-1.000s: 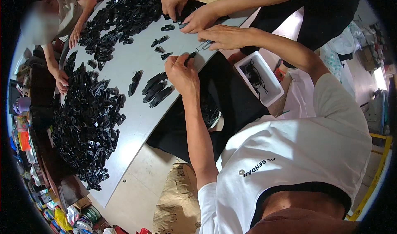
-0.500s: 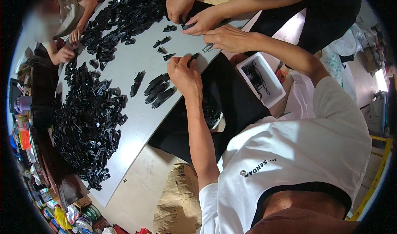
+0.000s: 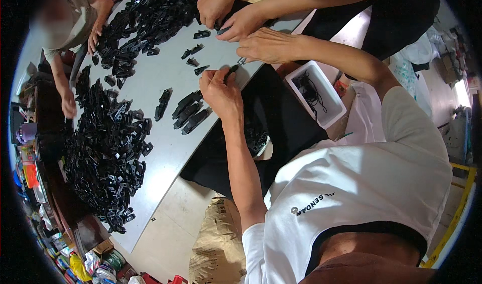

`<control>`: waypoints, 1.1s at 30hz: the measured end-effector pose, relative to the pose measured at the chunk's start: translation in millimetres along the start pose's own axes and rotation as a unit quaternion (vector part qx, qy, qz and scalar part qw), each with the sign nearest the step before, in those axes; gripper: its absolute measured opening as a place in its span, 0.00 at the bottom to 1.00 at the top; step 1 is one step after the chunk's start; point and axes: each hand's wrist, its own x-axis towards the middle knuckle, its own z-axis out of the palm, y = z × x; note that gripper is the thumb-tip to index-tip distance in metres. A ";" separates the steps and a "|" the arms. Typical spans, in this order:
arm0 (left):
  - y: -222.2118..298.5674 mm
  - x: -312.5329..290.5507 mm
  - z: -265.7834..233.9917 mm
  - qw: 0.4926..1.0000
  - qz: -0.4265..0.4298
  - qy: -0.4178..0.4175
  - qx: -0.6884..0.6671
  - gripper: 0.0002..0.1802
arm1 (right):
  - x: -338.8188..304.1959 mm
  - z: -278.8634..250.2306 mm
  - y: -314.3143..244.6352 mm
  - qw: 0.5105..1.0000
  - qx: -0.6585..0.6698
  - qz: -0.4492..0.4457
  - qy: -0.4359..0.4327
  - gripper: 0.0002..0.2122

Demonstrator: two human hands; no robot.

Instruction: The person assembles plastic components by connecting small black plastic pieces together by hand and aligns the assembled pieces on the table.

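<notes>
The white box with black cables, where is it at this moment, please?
In the head view, right of centre, the white box shows just below the person's right forearm, beside the black cloth.

Left head-worn fisheye view, upright, close above, facing down past the wearer's white shirt (image 3: 351, 176) to the table (image 3: 165, 146)

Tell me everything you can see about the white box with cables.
The white box is rectangular and open-topped, with a pale rim and smooth-looking walls, perhaps plastic or foam. It sits at an angle in the view, just right of the black cloth. Black cables lie loosely tangled inside. Nobody is touching it; its underside is hidden.
</notes>
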 end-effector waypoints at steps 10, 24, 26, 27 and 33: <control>1.7 0.9 0.1 1.000 0.004 -0.001 -0.013 0.12 | 8.5 -0.6 0.2 0.998 -0.040 -0.040 -0.024 0.08; -0.5 0.2 -0.8 1.000 0.006 -0.004 -0.003 0.12 | 18.8 -16.0 -9.7 0.988 -0.113 -0.069 -0.076 0.04; -1.5 -0.6 -0.2 1.000 0.012 -0.005 0.010 0.12 | 22.9 -19.2 -9.4 0.986 -0.119 -0.084 -0.079 0.05; -2.2 -0.9 0.8 1.000 0.021 0.004 0.020 0.12 | 25.1 -20.7 -9.1 0.984 -0.124 -0.099 -0.082 0.06; 6.1 2.2 2.0 0.999 -0.010 0.002 0.041 0.14 | 37.8 -22.6 -8.4 0.955 -0.173 -0.211 -0.113 0.07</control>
